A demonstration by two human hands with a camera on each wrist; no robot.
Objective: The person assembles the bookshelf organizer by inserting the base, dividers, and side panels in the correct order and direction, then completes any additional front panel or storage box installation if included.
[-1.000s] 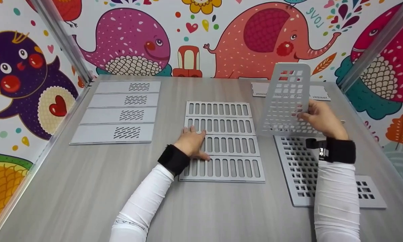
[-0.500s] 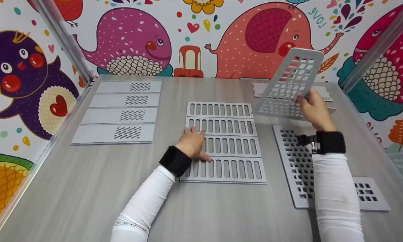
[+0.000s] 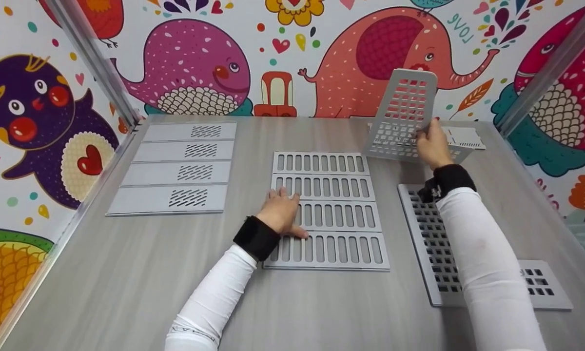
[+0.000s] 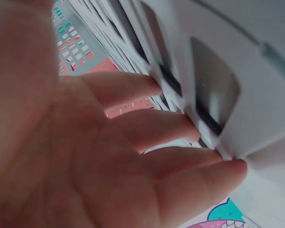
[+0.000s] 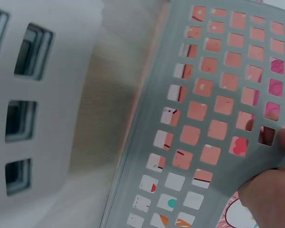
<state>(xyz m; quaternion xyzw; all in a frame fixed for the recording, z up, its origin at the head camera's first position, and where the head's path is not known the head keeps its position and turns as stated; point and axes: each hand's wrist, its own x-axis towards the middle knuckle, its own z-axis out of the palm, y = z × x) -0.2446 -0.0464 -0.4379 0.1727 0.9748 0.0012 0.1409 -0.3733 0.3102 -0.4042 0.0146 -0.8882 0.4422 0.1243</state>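
Note:
My right hand (image 3: 434, 144) pinches the edge of a grey L-shaped plate with square holes (image 3: 408, 97), held tilted above the back right of the table. In the right wrist view, the thumb and a fingertip grip that plate (image 5: 213, 156) at its edge. My left hand (image 3: 279, 213) lies with spread fingers on the left side of a slotted grey panel (image 3: 339, 235) made up of several rows. Seen from the left wrist, the fingertips of the left hand (image 4: 118, 142) touch the slotted panel (image 4: 261, 95).
A stack of square-holed grey plates (image 3: 419, 243) lies at the right, partly under my right forearm. Several flat panels with slanted slits (image 3: 148, 173) lie at the left. A white strip (image 3: 468, 136) sits at the back right, partly behind the held plate.
The L-shaped plate has been carried left and away from me, off the stack at the right, its tilt changing on the way. My left hand stays on the slotted panel.

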